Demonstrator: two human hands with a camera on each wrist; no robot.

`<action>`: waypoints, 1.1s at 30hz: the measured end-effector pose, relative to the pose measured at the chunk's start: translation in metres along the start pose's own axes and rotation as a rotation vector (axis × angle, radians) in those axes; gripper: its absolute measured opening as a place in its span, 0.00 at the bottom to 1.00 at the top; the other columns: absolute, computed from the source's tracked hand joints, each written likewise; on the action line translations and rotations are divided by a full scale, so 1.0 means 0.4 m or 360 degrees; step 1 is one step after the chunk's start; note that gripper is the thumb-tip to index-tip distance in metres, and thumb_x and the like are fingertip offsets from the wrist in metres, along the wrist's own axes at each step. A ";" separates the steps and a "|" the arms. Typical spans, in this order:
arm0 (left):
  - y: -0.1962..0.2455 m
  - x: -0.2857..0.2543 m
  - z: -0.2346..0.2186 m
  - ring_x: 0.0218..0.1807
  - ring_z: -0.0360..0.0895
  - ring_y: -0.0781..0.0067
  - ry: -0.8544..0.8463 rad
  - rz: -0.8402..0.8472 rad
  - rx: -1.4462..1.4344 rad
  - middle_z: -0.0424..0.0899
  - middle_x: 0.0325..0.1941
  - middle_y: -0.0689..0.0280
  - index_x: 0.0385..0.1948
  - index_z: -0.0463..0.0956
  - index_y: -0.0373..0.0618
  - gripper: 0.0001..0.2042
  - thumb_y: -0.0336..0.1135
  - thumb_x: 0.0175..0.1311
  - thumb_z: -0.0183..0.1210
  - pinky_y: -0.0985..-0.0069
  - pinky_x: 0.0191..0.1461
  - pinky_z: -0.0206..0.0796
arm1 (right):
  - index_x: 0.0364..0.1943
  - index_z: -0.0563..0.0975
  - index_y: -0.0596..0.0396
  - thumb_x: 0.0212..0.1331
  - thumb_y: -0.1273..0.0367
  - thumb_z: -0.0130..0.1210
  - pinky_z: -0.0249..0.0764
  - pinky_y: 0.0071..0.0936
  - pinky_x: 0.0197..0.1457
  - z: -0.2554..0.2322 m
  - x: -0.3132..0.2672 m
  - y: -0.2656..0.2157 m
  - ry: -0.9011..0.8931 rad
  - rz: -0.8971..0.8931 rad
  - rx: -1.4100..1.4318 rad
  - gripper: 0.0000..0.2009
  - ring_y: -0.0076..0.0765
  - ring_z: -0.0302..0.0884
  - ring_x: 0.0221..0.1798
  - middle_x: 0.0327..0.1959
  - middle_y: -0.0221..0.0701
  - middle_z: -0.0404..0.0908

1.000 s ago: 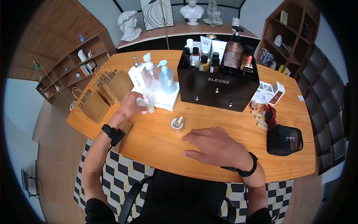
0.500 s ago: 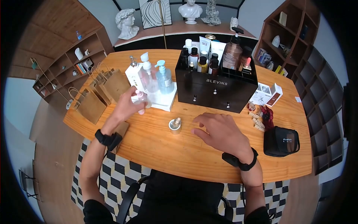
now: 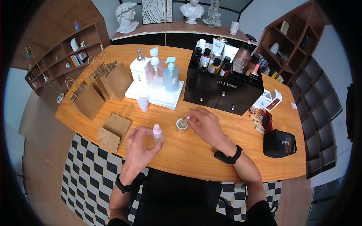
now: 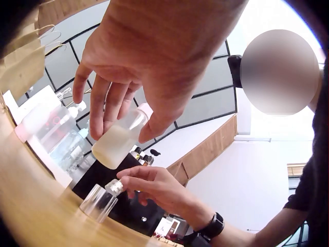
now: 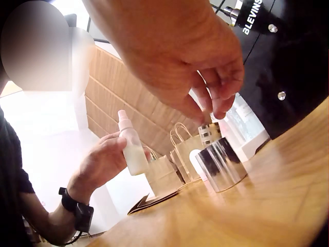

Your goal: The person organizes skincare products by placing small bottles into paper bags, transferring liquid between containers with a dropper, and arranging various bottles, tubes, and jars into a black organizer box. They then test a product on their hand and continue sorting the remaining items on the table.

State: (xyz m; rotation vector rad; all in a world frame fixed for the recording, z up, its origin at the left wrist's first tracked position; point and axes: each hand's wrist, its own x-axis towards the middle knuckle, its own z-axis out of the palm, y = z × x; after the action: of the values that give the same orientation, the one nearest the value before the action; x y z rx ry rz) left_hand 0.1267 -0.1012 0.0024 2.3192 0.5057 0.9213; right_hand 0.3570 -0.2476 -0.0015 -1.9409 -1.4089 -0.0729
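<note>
My left hand grips a small spray bottle with a pink top, held over the front of the table. Pale liquid fills the lower part of this bottle in the left wrist view. To the right, my right hand reaches down to a short, shiny silver cup. Its thumb and fingertips pinch the top of a small clear, metal-banded vial at the cup's mouth. In the right wrist view, the cup's wall hides the vial's lower end.
A white tray carries pump bottles; a small whitish cup stands before it. Paper bags line the left, one lying near the front. A black organizer is behind the right hand, a black pouch at right.
My left hand has carried the spray bottle from beside the tray toward the table's front middle. The whitish cup stays behind. My right hand has moved left, from open to pinching the vial.
</note>
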 end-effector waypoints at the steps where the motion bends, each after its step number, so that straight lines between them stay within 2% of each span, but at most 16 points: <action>1: -0.002 0.002 0.002 0.48 0.86 0.43 0.0009 -0.0007 -0.0009 0.89 0.39 0.56 0.40 0.80 0.40 0.17 0.31 0.53 0.77 0.55 0.58 0.75 | 0.45 0.85 0.58 0.65 0.68 0.67 0.80 0.40 0.40 0.007 0.001 0.000 0.0022 -0.0013 0.0007 0.10 0.47 0.87 0.38 0.40 0.38 0.86; 7: -0.023 0.004 0.016 0.49 0.86 0.44 -0.0089 0.0119 0.0027 0.90 0.39 0.56 0.40 0.82 0.40 0.16 0.32 0.53 0.78 0.56 0.60 0.75 | 0.47 0.85 0.57 0.65 0.76 0.64 0.81 0.39 0.41 0.017 0.013 0.000 0.0061 -0.0003 0.0172 0.08 0.46 0.87 0.38 0.42 0.37 0.86; 11: -0.031 0.001 0.028 0.49 0.87 0.45 -0.0095 0.0151 -0.0017 0.90 0.39 0.56 0.40 0.81 0.40 0.16 0.32 0.53 0.78 0.56 0.61 0.75 | 0.48 0.85 0.57 0.65 0.77 0.63 0.81 0.38 0.40 0.030 0.017 0.012 0.0038 -0.0021 0.0163 0.10 0.46 0.87 0.38 0.44 0.36 0.86; 19: -0.043 0.005 0.038 0.46 0.87 0.47 -0.0154 0.0176 -0.0024 0.90 0.38 0.56 0.42 0.81 0.41 0.16 0.30 0.53 0.77 0.55 0.60 0.75 | 0.55 0.83 0.58 0.63 0.82 0.56 0.81 0.40 0.42 0.016 0.015 0.010 0.0003 -0.0053 0.0226 0.17 0.51 0.86 0.39 0.47 0.41 0.85; 21: -0.042 0.004 0.039 0.52 0.85 0.47 -0.0215 0.0107 -0.0031 0.90 0.45 0.54 0.46 0.82 0.39 0.18 0.27 0.52 0.75 0.57 0.60 0.75 | 0.56 0.83 0.58 0.62 0.82 0.56 0.81 0.41 0.42 0.018 0.015 0.016 -0.0003 -0.0058 0.0244 0.18 0.52 0.86 0.40 0.48 0.41 0.85; 28: -0.041 0.010 0.039 0.53 0.85 0.46 -0.0224 0.0070 -0.0037 0.89 0.45 0.53 0.47 0.82 0.38 0.19 0.27 0.52 0.75 0.57 0.60 0.75 | 0.55 0.83 0.58 0.61 0.82 0.56 0.81 0.42 0.44 0.018 0.019 0.025 -0.0054 0.0005 0.0260 0.18 0.53 0.86 0.42 0.49 0.41 0.85; 30: -0.035 0.016 0.040 0.44 0.87 0.48 -0.0150 0.0158 -0.0050 0.88 0.37 0.55 0.43 0.80 0.41 0.16 0.28 0.54 0.74 0.56 0.59 0.75 | 0.54 0.83 0.58 0.61 0.82 0.55 0.81 0.42 0.43 0.015 0.018 0.024 -0.0040 -0.0001 0.0264 0.17 0.54 0.86 0.41 0.49 0.41 0.85; 31: -0.036 0.017 0.039 0.44 0.87 0.48 -0.0155 0.0158 -0.0047 0.88 0.37 0.55 0.43 0.80 0.41 0.16 0.28 0.54 0.74 0.56 0.59 0.75 | 0.53 0.83 0.59 0.61 0.83 0.55 0.81 0.42 0.42 0.011 0.019 0.024 -0.0025 -0.0010 0.0260 0.17 0.54 0.85 0.40 0.48 0.40 0.85; 33: -0.039 0.017 0.038 0.53 0.85 0.47 -0.0266 0.0021 -0.0057 0.89 0.45 0.54 0.46 0.82 0.38 0.19 0.28 0.53 0.75 0.57 0.59 0.75 | 0.52 0.84 0.59 0.62 0.81 0.56 0.80 0.41 0.41 0.006 0.020 0.027 0.0084 -0.0052 0.0186 0.15 0.51 0.85 0.37 0.47 0.40 0.85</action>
State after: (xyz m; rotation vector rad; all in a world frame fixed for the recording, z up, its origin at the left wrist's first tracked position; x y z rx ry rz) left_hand 0.1402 -0.0914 -0.0133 2.3441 0.4012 0.7279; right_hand 0.3683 -0.2412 -0.0054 -1.8086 -1.3796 -0.0554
